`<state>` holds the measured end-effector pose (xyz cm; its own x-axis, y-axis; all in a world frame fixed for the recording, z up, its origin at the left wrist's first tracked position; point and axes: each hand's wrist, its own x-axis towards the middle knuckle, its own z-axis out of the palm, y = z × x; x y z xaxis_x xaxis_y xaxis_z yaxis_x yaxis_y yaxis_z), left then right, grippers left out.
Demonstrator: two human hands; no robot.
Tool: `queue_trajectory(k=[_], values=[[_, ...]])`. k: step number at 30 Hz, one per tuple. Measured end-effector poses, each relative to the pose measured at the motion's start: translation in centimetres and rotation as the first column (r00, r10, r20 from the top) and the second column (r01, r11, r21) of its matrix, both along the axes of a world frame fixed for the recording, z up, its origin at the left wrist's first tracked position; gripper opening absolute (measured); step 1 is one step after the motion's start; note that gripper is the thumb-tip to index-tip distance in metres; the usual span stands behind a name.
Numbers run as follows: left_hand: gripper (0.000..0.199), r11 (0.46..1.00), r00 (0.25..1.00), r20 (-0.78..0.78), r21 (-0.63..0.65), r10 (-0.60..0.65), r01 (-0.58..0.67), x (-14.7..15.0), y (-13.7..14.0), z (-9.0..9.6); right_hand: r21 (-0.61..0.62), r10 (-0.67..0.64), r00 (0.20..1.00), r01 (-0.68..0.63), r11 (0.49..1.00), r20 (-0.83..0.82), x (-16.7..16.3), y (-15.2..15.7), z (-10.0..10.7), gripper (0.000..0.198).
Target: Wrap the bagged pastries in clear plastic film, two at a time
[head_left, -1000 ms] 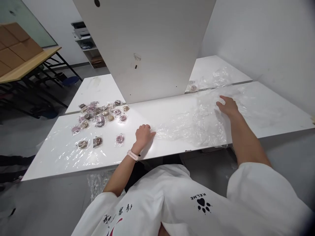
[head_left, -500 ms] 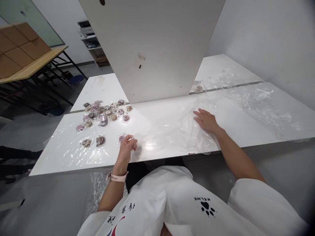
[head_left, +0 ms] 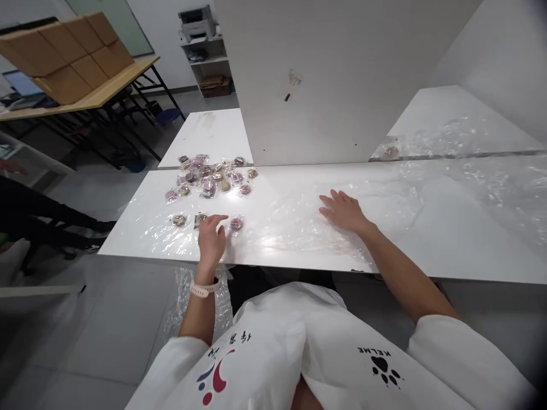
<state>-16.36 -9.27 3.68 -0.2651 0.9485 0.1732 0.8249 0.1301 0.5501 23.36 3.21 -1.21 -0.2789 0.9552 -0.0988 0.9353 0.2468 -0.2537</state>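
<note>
Clear plastic film [head_left: 294, 222] covers much of the white table, thin and wrinkled. On it my right hand [head_left: 343, 210] lies flat with its fingers spread. My left hand [head_left: 212, 236] hovers near the front edge, thumb and forefinger apart, holding nothing. Just right of its fingertips lies a small wrapped pinkish item [head_left: 236, 224]. Partly behind that hand is a brown square wrapped one [head_left: 199, 219], and farther left a brownish wrapped one [head_left: 179, 220]. A loose heap of several similar small wrapped items [head_left: 208, 186] sits behind them.
An upright white panel [head_left: 316, 85] stands at the table's back. One wrapped item [head_left: 390, 151] lies by its right edge. More film [head_left: 491, 176] is bunched at right. Cardboard boxes [head_left: 85, 57] stand on a wooden table, and a person's dark-clad legs [head_left: 51, 216] show at left.
My view has swung left. My left hand has come away from the pinkish wrapped item, its thumb and forefinger now apart. The right hand has slid left over the film.
</note>
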Motion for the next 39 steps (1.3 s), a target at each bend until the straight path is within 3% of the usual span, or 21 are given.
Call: queue_trajectory(k=[3,6,9,11,13,14,16,18,19,22,24,27,28,31,33,35,39], values=[[0.04,0.959,0.971,-0.137,-0.231,-0.199,0.164,-0.2,2.9,-0.2,0.019,-0.099,0.995,0.099,0.995,0.017,-1.9,3.0,0.0,0.06],[0.036,0.906,0.942,-0.143,-0.351,-0.303,0.238,-0.3,4.7,-0.9,0.173,-0.084,0.993,0.097,0.98,-0.08,-2.9,3.0,2.2,0.055],[0.022,0.904,0.952,-0.075,-0.345,-0.295,0.253,-0.9,5.7,-1.3,0.32,0.082,0.961,0.007,0.947,-0.263,-3.5,-1.7,4.8,0.049],[0.018,0.935,0.976,-0.021,-0.294,-0.214,0.199,-1.4,6.7,-1.1,0.324,0.088,0.916,0.047,0.945,-0.391,-3.4,-6.1,5.4,0.046],[0.013,0.975,0.996,0.006,-0.203,-0.092,0.091,-1.6,8.3,-0.7,0.32,-0.067,0.868,0.252,0.913,-0.492,-2.5,-10.3,4.7,0.046],[0.011,0.986,1.0,0.001,-0.165,-0.024,0.024,-1.6,9.3,-0.4,0.315,-0.183,0.829,0.392,0.864,-0.529,-1.8,-12.2,3.9,0.048],[0.019,0.988,0.996,-0.04,-0.134,0.076,-0.081,-1.1,11.7,-0.1,0.303,-0.408,0.725,0.633,0.712,-0.556,-0.2,-15.3,2.0,0.053],[0.032,0.98,0.99,-0.092,-0.161,0.106,-0.12,-0.2,14.0,-0.2,0.288,-0.565,0.663,0.736,0.613,-0.491,1.2,-17.4,0.2,0.056],[0.037,0.976,0.99,-0.107,-0.187,0.092,-0.111,0.3,15.0,-0.3,0.274,-0.607,0.664,0.741,0.613,-0.437,1.8,-18.2,-0.4,0.057],[0.041,0.963,0.993,-0.116,-0.266,0.018,-0.048,1.5,17.0,-1.1,0.207,-0.599,0.725,0.679,0.705,-0.339,3.1,-18.5,-1.3,0.053],[0.038,0.949,0.99,-0.137,-0.315,-0.03,-0.015,1.9,17.5,-1.5,0.232,-0.573,0.728,0.673,0.702,-0.376,4.1,-16.9,-1.0,0.052],[0.037,0.932,0.98,-0.188,-0.362,-0.065,-0.007,2.0,17.5,-1.5,0.357,-0.529,0.735,0.673,0.648,-0.425,6.0,-11.6,0.0,0.052],[0.037,0.931,0.978,-0.201,-0.365,-0.063,-0.015,1.9,17.3,-1.4,0.384,-0.482,0.77,0.631,0.674,-0.418,6.6,-9.3,0.3,0.051],[0.036,0.932,0.984,-0.179,-0.36,-0.02,-0.047,1.6,16.2,-0.7,0.36,-0.305,0.898,0.412,0.837,-0.319,7.2,-1.6,1.3,0.046],[0.035,0.945,0.998,-0.058,-0.322,0.037,-0.054,1.1,15.2,-0.1,0.292,-0.245,0.945,0.302,0.907,-0.215,6.8,2.9,1.7,0.045],[0.036,0.967,0.983,0.17,-0.255,0.065,-0.02,0.4,13.9,0.8,0.239,-0.233,0.965,0.255,0.937,-0.119,6.1,6.3,1.9,0.046],[0.035,0.987,0.803,0.596,-0.136,0.014,0.083,-0.9,11.1,3.2,0.095,-0.214,0.972,0.204,0.974,0.102,5.1,9.5,3.1,0.026]])
